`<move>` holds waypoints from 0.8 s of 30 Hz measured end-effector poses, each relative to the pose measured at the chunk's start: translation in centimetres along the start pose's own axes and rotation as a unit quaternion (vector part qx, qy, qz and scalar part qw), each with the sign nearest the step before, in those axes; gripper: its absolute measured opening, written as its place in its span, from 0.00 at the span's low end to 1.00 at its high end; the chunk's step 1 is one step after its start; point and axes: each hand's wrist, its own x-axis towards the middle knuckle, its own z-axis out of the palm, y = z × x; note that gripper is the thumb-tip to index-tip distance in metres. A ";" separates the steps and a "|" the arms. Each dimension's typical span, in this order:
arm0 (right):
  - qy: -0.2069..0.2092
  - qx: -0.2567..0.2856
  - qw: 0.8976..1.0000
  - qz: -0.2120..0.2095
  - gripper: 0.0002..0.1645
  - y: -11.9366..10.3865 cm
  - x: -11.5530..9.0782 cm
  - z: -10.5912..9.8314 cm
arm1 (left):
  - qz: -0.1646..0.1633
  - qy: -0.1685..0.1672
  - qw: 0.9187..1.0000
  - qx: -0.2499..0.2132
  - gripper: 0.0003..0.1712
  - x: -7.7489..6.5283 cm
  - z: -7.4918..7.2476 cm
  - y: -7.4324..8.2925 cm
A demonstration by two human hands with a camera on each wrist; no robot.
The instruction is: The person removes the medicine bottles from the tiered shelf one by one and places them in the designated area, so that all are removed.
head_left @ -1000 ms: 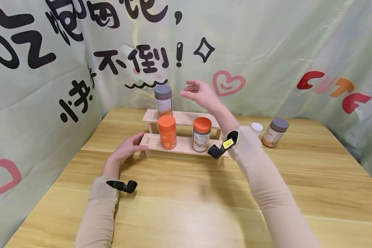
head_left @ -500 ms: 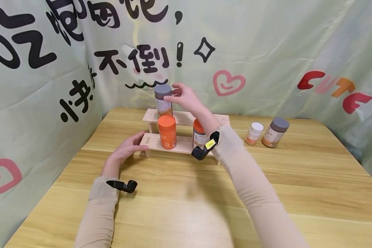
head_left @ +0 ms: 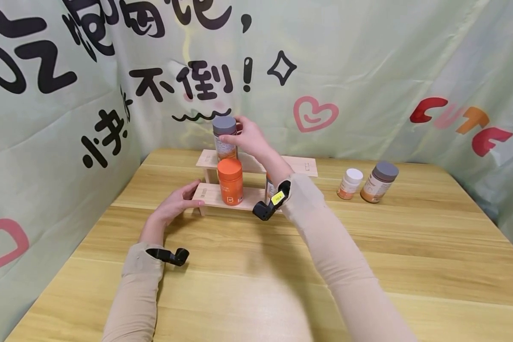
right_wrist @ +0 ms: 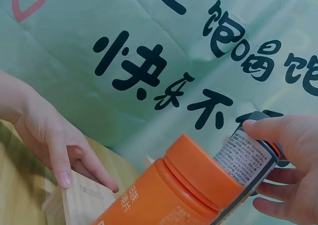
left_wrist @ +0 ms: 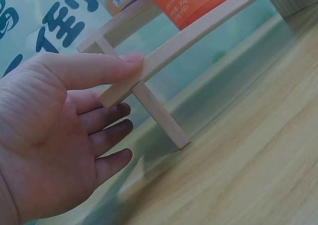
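My left hand (head_left: 173, 206) holds the left end of the lower wooden shelf (left_wrist: 194, 34), its thumb on the board's edge and its index finger beneath. On the upper tier stands a grey-lidded supplement bottle (head_left: 224, 142). My right hand (head_left: 248, 137) grips that bottle just below the lid, with thumb in front and fingers behind. In the right wrist view the bottle's printed label (right_wrist: 243, 158) shows beside the thumb. An orange bottle (head_left: 230, 183) stands in front on the lower tier. Another bottle (head_left: 268, 187) on that tier is mostly hidden behind my right forearm.
Right of the shelf, a small white-capped bottle (head_left: 349, 184) and a grey-lidded bottle (head_left: 379, 182) stand on the wooden table (head_left: 410, 247). A printed cloth (head_left: 367, 71) hangs behind the table and along its left side.
My right hand has moved left from the air beside the grey-lidded bottle and has taken hold of it. My right forearm now covers the lower tier's right bottle. The left hand keeps its place.
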 end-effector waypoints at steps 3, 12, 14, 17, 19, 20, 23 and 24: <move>0.006 -0.006 1.000 -0.001 0.36 -0.1 0.0 0.1 | -0.002 0.000 1.000 -0.001 0.49 0.0 0.0 0.1; 0.010 -0.024 1.000 -0.002 0.34 -0.4 -0.2 0.1 | -0.002 -0.001 1.000 -0.001 0.49 0.0 0.0 0.1; 0.007 -0.036 0.999 -0.005 0.34 -0.4 -0.2 0.0 | -0.001 -0.002 1.000 -0.001 0.49 0.0 -0.1 0.0; 0.003 -0.058 0.998 -0.012 0.34 -0.4 -0.3 0.0 | -0.001 -0.002 1.000 0.001 0.48 0.0 -0.1 0.0; 0.003 -0.068 0.998 -0.016 0.33 -0.4 -0.3 -0.1 | -0.001 -0.001 1.000 0.002 0.48 0.0 -0.1 0.0; 0.004 -0.072 0.997 -0.017 0.33 -0.4 -0.3 -0.1 | 0.000 -0.001 1.000 0.002 0.48 0.0 -0.1 0.0; 0.004 -0.073 0.997 -0.018 0.32 -0.4 -0.4 -0.2 | 0.001 -0.002 1.000 -0.002 0.48 0.0 0.0 0.0; 0.004 -0.073 0.997 -0.018 0.32 -0.4 -0.4 -0.2 | 0.001 -0.002 1.000 -0.003 0.48 0.0 0.0 0.0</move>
